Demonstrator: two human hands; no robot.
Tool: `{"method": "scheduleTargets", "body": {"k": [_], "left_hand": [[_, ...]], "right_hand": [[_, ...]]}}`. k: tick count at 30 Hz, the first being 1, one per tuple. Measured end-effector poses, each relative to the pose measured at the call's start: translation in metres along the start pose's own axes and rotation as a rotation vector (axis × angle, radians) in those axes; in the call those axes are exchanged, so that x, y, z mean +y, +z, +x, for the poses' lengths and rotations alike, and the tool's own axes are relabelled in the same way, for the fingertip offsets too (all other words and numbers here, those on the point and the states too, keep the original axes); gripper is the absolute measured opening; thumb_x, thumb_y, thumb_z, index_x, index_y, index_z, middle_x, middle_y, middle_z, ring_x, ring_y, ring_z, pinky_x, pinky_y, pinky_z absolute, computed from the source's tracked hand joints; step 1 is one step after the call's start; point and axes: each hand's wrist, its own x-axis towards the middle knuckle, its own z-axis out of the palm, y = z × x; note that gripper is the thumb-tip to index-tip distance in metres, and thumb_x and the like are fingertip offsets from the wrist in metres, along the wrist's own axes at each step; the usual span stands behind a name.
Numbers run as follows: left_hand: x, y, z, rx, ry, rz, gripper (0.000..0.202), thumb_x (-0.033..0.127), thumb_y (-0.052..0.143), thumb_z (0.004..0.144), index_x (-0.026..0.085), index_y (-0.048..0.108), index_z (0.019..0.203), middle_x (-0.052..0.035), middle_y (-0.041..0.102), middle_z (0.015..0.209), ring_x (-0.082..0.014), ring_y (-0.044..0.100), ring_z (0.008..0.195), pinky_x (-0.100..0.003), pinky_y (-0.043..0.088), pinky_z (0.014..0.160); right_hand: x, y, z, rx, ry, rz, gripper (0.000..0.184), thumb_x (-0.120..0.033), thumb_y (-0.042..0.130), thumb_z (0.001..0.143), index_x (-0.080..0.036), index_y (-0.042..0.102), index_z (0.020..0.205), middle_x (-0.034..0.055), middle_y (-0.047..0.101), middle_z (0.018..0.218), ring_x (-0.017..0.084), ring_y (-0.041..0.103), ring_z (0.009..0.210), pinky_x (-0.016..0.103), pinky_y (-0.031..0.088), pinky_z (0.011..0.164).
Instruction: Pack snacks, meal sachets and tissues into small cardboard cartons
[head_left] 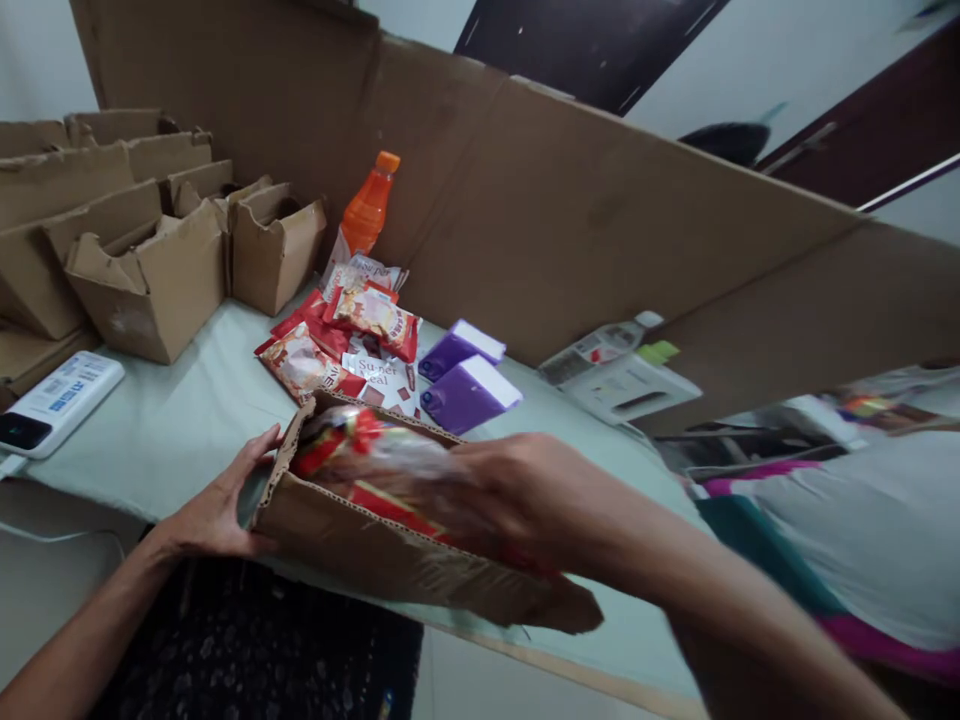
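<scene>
A long open cardboard box (420,575) sits tilted at the front edge of the table. My left hand (221,505) grips its left end, with the fingers on the far side and the thumb near the front wall. Inside lie red packets. My right hand (510,490) is over the box, closed on a shiny clear plastic packet (412,452) with red and yellow parts. Motion blurs that hand and the packet, so its kind is unclear. Just behind the box are a pile of red and white snack packets (300,362) and two purple boxes (472,393).
Several cardboard bins (161,285) stand at the left, near a white power bank (64,400). An orange drink bottle (367,210) leans by the cardboard wall (600,210). A clear bottle and a white jug (630,385) lie farther right.
</scene>
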Motion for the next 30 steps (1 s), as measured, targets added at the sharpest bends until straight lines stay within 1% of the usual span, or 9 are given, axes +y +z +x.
{"method": "scheduleTargets", "body": {"k": [3, 8, 13, 15, 17, 21, 24, 27, 30], "left_hand": [[0.003, -0.002, 0.002, -0.022, -0.006, 0.004, 0.118, 0.053, 0.089, 0.072, 0.028, 0.020, 0.165, -0.0159, 0.027, 0.170, -0.0411, 0.037, 0.153, -0.060, 0.031, 0.127], [0.009, -0.004, 0.004, -0.064, 0.055, 0.066, 0.107, 0.049, 0.087, 0.075, 0.031, 0.026, 0.162, -0.0131, 0.032, 0.166, -0.0400, 0.034, 0.153, -0.061, 0.027, 0.129], [0.010, -0.007, 0.007, -0.061, 0.055, 0.096, 0.100, 0.049, 0.082, 0.081, 0.033, 0.025, 0.162, -0.0118, 0.032, 0.165, -0.0401, 0.033, 0.153, -0.062, 0.025, 0.129], [0.010, -0.009, 0.007, -0.058, 0.059, 0.129, 0.100, 0.048, 0.081, 0.083, 0.035, 0.022, 0.163, -0.0105, 0.032, 0.166, -0.0406, 0.032, 0.154, -0.062, 0.025, 0.129], [0.014, -0.010, 0.005, -0.065, 0.058, 0.191, 0.101, 0.045, 0.079, 0.084, 0.038, 0.018, 0.164, -0.0083, 0.024, 0.171, -0.0420, 0.028, 0.156, -0.062, 0.023, 0.130], [0.040, -0.010, -0.007, -0.025, 0.127, 0.326, 0.098, 0.034, 0.073, 0.087, 0.037, 0.016, 0.166, -0.0050, 0.013, 0.176, -0.0411, 0.021, 0.159, -0.062, 0.024, 0.130], [0.069, -0.007, -0.007, 0.103, 0.275, 0.342, 0.089, 0.024, 0.072, 0.086, 0.035, 0.030, 0.163, -0.0037, 0.031, 0.170, -0.0342, 0.030, 0.157, -0.055, 0.030, 0.130], [0.090, 0.000, 0.003, 0.201, 0.378, 0.372, 0.082, 0.015, 0.073, 0.084, 0.035, 0.043, 0.158, -0.0019, 0.053, 0.156, -0.0293, 0.048, 0.146, -0.049, 0.041, 0.126], [0.100, 0.009, 0.011, 0.318, 0.414, 0.404, 0.074, 0.015, 0.073, 0.082, 0.036, 0.054, 0.150, 0.0003, 0.063, 0.145, -0.0276, 0.059, 0.134, -0.048, 0.053, 0.116]], "right_hand": [[-0.011, 0.011, 0.023, -0.276, -0.023, -0.060, 0.028, -0.007, 0.059, 0.085, -0.019, 0.064, 0.061, -0.0015, 0.062, 0.056, 0.010, 0.049, 0.047, 0.025, 0.032, 0.049], [-0.012, 0.019, 0.032, -0.199, -0.107, 0.104, 0.025, -0.014, 0.056, 0.096, -0.023, 0.074, 0.082, 0.0007, 0.076, 0.079, 0.014, 0.066, 0.066, 0.026, 0.046, 0.061], [-0.005, 0.019, 0.035, -0.326, -0.122, 0.133, 0.018, -0.015, 0.060, 0.097, -0.023, 0.077, 0.098, 0.0026, 0.080, 0.094, 0.019, 0.074, 0.082, 0.029, 0.055, 0.074], [0.001, 0.012, 0.027, -0.239, -0.143, 0.166, 0.027, -0.019, 0.062, 0.097, -0.023, 0.074, 0.120, 0.0053, 0.079, 0.116, 0.021, 0.075, 0.102, 0.033, 0.058, 0.087], [0.009, 0.004, 0.008, -0.047, -0.132, 0.206, 0.034, -0.024, 0.061, 0.098, -0.024, 0.070, 0.131, 0.0066, 0.075, 0.130, 0.022, 0.073, 0.114, 0.034, 0.058, 0.095], [0.020, -0.004, -0.043, 0.369, -0.022, 0.261, 0.025, -0.030, 0.057, 0.102, -0.029, 0.077, 0.118, 0.0034, 0.081, 0.109, 0.019, 0.078, 0.096, 0.030, 0.062, 0.081], [0.023, 0.001, -0.070, 0.503, 0.085, 0.265, 0.019, -0.029, 0.063, 0.099, -0.031, 0.079, 0.108, 0.0013, 0.082, 0.095, 0.018, 0.077, 0.082, 0.028, 0.062, 0.068], [0.023, 0.011, -0.082, 0.619, 0.162, 0.237, 0.015, -0.024, 0.067, 0.095, -0.030, 0.078, 0.102, 0.0026, 0.081, 0.094, 0.019, 0.076, 0.081, 0.031, 0.063, 0.069], [0.027, 0.021, -0.087, 0.669, 0.163, 0.250, 0.015, -0.021, 0.068, 0.093, -0.030, 0.076, 0.103, 0.0032, 0.079, 0.094, 0.018, 0.075, 0.081, 0.030, 0.061, 0.069]]}}
